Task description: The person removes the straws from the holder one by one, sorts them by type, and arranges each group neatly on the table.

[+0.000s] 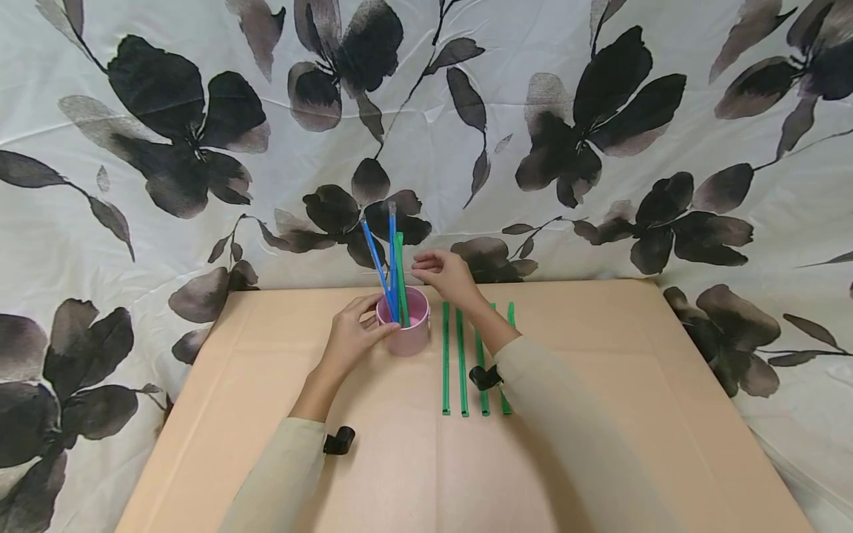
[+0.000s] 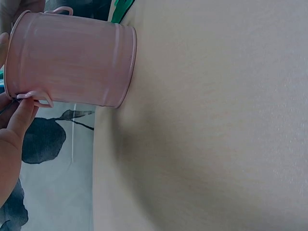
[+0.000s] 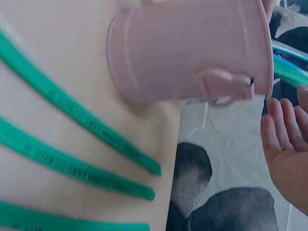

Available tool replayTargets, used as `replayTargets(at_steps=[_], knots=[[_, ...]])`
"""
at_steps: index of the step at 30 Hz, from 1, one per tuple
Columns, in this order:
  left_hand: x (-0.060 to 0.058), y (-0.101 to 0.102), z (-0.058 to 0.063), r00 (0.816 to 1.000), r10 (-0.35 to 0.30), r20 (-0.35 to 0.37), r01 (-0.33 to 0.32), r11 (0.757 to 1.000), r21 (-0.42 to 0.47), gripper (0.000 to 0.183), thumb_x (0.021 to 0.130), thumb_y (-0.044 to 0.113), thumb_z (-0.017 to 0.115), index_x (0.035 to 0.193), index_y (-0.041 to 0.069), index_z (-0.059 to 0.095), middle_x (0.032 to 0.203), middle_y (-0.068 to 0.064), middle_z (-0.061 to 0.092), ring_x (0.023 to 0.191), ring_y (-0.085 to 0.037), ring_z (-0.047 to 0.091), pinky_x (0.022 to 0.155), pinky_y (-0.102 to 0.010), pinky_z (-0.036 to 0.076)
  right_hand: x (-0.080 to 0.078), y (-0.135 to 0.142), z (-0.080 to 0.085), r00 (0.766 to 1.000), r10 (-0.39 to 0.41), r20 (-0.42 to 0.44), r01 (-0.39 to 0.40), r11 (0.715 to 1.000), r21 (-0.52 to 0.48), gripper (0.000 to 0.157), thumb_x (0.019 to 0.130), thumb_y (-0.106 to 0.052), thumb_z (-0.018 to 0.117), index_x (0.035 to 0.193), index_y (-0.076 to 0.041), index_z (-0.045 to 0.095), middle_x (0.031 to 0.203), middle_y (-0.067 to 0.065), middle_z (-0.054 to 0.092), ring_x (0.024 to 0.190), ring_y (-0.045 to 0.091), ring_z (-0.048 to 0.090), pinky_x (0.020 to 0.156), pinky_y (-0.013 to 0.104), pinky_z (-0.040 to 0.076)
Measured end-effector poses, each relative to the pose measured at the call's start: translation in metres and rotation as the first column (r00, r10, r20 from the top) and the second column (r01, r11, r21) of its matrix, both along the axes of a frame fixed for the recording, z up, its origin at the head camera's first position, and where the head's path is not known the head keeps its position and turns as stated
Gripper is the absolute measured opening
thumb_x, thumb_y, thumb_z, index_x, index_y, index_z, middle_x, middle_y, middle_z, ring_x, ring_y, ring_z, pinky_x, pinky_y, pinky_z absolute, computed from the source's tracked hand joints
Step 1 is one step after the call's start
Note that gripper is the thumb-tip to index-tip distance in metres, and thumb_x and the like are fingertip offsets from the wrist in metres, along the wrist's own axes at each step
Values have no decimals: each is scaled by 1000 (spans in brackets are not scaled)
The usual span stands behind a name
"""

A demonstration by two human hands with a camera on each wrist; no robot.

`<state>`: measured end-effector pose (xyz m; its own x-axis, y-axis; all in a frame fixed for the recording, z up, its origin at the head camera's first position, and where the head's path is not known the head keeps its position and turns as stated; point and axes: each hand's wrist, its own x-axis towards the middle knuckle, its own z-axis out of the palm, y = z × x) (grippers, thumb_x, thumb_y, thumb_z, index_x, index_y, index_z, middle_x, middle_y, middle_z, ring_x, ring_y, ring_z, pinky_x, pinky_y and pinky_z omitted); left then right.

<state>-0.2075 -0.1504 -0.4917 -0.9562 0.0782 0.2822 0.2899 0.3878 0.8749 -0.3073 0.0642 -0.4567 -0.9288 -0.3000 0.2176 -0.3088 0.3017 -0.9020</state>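
A small pink bucket (image 1: 408,342) with side handles stands upright near the table's far edge. Two slim blue sticks (image 1: 375,255) and green ones (image 1: 401,277) lean inside it and rise above the rim. My left hand (image 1: 352,337) grips the bucket's rim and handle from the left; in the left wrist view, fingertips pinch the handle (image 2: 38,97). Just right of the upright sticks, my right hand (image 1: 448,275) hovers with loosely bent fingers and nothing visible in them. The right wrist view shows this hand (image 3: 293,149) beside the rim, palm partly visible.
Several long green sticks (image 1: 462,363) with printed lettering lie roughly parallel on the tan table (image 1: 373,474), right of the bucket. The right forearm covers part of them. A white cloth (image 1: 493,222) with dark flowers hangs behind the far edge.
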Motion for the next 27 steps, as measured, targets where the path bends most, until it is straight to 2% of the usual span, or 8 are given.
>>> replayTargets(at_steps=[6, 10, 14, 20, 27], knots=[[0, 1, 0, 1000, -8, 9, 8, 1000, 24, 69, 83, 7, 86, 144, -6, 56, 138, -28, 59, 131, -44, 58, 105, -51, 56, 1, -18, 0, 1000, 2, 7, -2, 1000, -6, 35, 95, -20, 77, 124, -2, 68, 114, 14, 75, 106, 26, 73, 91, 33, 65], [-1, -2, -5, 1000, -4, -10, 5, 1000, 26, 69, 82, 14, 88, 143, 1, 59, 136, -22, 61, 129, -38, 61, 103, -43, 58, 2, -26, 0, 1000, -10, 12, 10, 1000, -18, 37, 94, -21, 78, 123, -1, 67, 114, 15, 74, 105, 27, 72, 89, 33, 65], [-1, -2, -5, 1000, -7, -8, 7, 1000, 18, 68, 82, 16, 88, 142, 3, 60, 135, -19, 62, 129, -36, 62, 102, -40, 59, 3, -30, -1, 999, -31, 27, 31, 999, -20, 34, 94, -18, 79, 120, 0, 67, 110, 16, 74, 103, 28, 72, 88, 33, 65], [-1, -1, -4, 1000, -2, -12, 2, 1000, -8, 68, 84, 15, 87, 144, 2, 59, 137, -19, 62, 129, -36, 61, 102, -38, 59, 2, -32, -2, 999, -46, 6, 46, 999, -15, 27, 94, -12, 77, 114, 3, 68, 106, 17, 73, 98, 27, 70, 87, 30, 63], [-2, -1, -5, 1000, -5, -14, 5, 1000, 0, 68, 83, 13, 87, 144, 0, 58, 137, -21, 61, 130, -38, 60, 102, -37, 59, 2, -29, -1, 998, -69, 9, 70, 997, -35, 25, 94, -12, 77, 113, 2, 69, 102, 15, 71, 90, 22, 67, 78, 24, 61]])
